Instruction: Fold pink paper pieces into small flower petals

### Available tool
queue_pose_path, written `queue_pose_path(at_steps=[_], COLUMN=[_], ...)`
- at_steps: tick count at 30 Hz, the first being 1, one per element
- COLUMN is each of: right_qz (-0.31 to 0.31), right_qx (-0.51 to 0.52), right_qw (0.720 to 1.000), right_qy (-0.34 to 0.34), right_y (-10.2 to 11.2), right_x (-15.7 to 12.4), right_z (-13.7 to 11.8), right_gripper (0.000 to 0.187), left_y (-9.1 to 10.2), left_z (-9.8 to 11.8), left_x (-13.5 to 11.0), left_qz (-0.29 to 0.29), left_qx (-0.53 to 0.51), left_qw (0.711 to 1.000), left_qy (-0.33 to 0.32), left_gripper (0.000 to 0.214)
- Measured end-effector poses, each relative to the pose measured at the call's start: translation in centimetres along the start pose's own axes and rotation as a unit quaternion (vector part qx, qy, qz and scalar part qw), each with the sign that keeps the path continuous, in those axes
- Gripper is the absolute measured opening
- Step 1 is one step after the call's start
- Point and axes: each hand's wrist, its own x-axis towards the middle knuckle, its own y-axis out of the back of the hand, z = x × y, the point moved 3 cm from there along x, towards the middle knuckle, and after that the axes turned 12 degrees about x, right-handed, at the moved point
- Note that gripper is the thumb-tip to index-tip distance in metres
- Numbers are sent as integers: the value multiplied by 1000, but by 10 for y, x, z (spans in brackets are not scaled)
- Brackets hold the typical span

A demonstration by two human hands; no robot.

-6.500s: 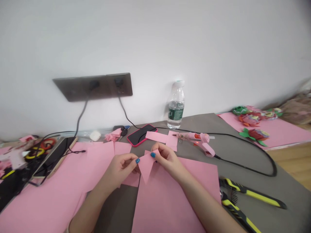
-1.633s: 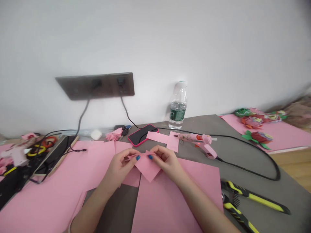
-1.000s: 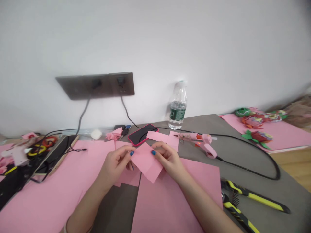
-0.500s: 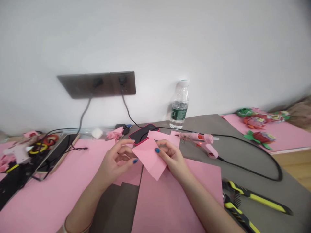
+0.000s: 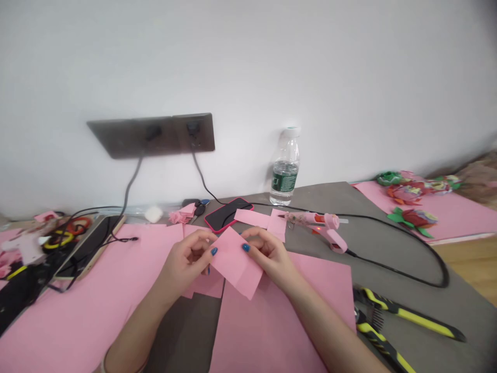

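A small pink paper square (image 5: 237, 264) is held up over the table between both hands, tilted like a diamond. My left hand (image 5: 186, 264) pinches its left corner, thumb on top with a blue nail. My right hand (image 5: 269, 256) pinches its upper right edge the same way. Under the hands lies a large pink paper sheet (image 5: 283, 321) on the grey table (image 5: 388, 243).
A pink glue gun (image 5: 322, 228) with a black cord lies right of the hands. Behind are a water bottle (image 5: 284, 167), a phone (image 5: 227, 214) and pink strips (image 5: 260, 221). Yellow-handled pliers (image 5: 392, 321) lie at the right, paper flowers (image 5: 411, 199) at far right, a tablet (image 5: 87, 248) at left.
The folded triangular piece has been opened out into a flat square. Half a second ago my left hand was off it; now it pinches the left corner again.
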Motion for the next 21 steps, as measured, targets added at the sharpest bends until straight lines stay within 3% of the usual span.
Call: queue_pose_path(at_steps=[7, 15, 21], right_qz=[4, -20, -32], right_qx=[-4, -53, -61], right_qw=[999, 996, 996], right_qy=[40, 68, 61], right_y=[2, 7, 5], right_x=[1, 1, -1], right_z=[-2, -4, -8], right_gripper=[17, 17, 15], left_y=[5, -1, -1], left_z=[-6, -2, 3], left_x=[1, -2, -3], left_qz=[17, -85, -82], left_qx=[32, -12, 16], left_qw=[999, 996, 996], left_qy=[2, -5, -18], left_gripper=[7, 15, 20])
